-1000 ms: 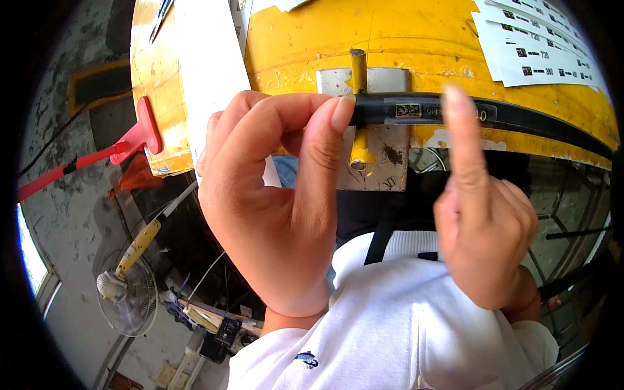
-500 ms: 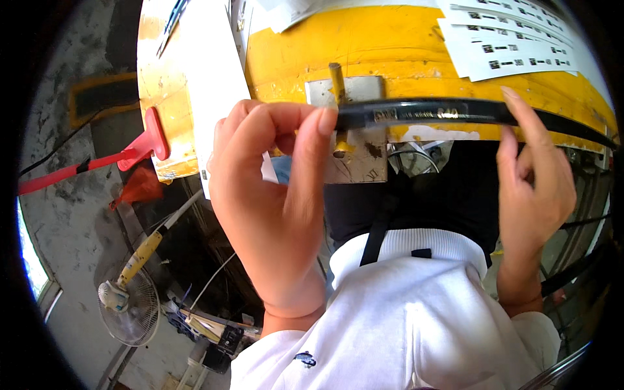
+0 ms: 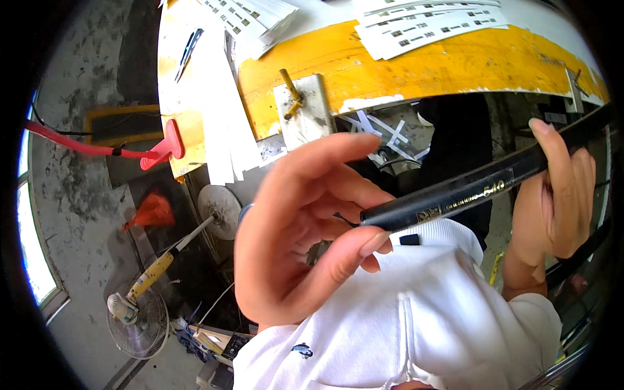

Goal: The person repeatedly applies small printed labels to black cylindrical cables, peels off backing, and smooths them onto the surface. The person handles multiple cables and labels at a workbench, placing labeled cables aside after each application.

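A long black rod with gold print slants up to the right in front of my body, and its far right end runs out at the picture's rim. A thin dark tip pokes out of its near left end. My left hand is at that end, thumb along the lower edge and a fingertip at the upper edge, with the index finger lifted off. Farther along, my right hand has its fingers wrapped round the rod, and its palm is partly hidden behind it.
A yellow worktable holds white decal sheets, blank paper strips and tweezers. A metal plate with a peg sits at its edge. At left are a red-handled tool and a fan.
The rod has come off the table edge toward my body and tilted up to the right, its print turned more toward view. My left index finger has lifted, and my right hand now wraps the rod.
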A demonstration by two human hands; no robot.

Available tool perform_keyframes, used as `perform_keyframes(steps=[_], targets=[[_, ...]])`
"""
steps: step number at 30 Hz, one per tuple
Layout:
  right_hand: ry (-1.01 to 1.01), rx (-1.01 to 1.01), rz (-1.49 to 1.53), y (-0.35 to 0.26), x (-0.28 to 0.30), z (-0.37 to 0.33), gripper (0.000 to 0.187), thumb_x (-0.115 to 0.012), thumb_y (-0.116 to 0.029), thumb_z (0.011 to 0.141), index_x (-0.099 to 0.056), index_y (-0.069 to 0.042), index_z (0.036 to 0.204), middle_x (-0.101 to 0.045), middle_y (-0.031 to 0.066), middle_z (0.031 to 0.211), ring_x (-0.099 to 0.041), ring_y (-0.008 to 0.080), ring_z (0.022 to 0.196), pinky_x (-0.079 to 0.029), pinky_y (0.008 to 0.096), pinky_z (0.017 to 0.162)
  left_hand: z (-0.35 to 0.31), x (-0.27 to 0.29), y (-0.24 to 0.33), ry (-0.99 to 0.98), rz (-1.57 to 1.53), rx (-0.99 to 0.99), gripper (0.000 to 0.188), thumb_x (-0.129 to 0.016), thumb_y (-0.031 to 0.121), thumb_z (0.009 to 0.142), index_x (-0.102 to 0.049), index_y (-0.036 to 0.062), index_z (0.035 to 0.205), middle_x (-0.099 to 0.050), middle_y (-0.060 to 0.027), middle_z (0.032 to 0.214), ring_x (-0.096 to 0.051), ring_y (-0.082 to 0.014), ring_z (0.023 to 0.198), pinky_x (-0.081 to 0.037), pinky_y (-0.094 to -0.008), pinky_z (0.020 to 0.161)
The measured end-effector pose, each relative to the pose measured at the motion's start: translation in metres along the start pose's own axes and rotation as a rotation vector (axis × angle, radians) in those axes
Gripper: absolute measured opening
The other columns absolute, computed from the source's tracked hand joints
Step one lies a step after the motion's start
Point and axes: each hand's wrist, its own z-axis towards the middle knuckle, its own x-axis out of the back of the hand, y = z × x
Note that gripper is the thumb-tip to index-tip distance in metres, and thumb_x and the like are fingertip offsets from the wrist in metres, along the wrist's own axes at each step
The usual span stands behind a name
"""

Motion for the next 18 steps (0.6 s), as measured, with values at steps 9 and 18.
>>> perform_keyframes(steps=[9, 18], targets=[[0.291, 0.187, 0.006, 0.030, 0.008, -0.007, 0.028, -0.070, 0.012, 0.074, -0.068, 0.007, 0.102, -0.068, 0.0143, 0.085, -0.059, 0.0236, 0.065, -0.047, 0.0319, 0.062, -0.023, -0.026, -0.027, -0.537, -0.023, 0.338, 0.041, -0.052, 0.008, 0.085, -0.055, -0.0128, 0.120, -0.051, -0.0039, 0.072, -0.043, -0.0077, 0.060, -0.031, -0.0200, 0.056], [0.581, 0.268, 0.110, 0.018, -0.022, 0.006, 0.029, -0.073, 0.003, 0.065, -0.071, 0.004, 0.094, -0.047, 0.0062, 0.062, -0.042, 0.0168, 0.052, -0.030, 0.0308, 0.049, -0.052, -0.050, -0.016, -0.558, -0.339, 0.591, 0.032, -0.058, 0.017, 0.091, -0.052, -0.0048, 0.114, -0.046, -0.0005, 0.074, -0.037, -0.0040, 0.060, -0.028, -0.0170, 0.053]])
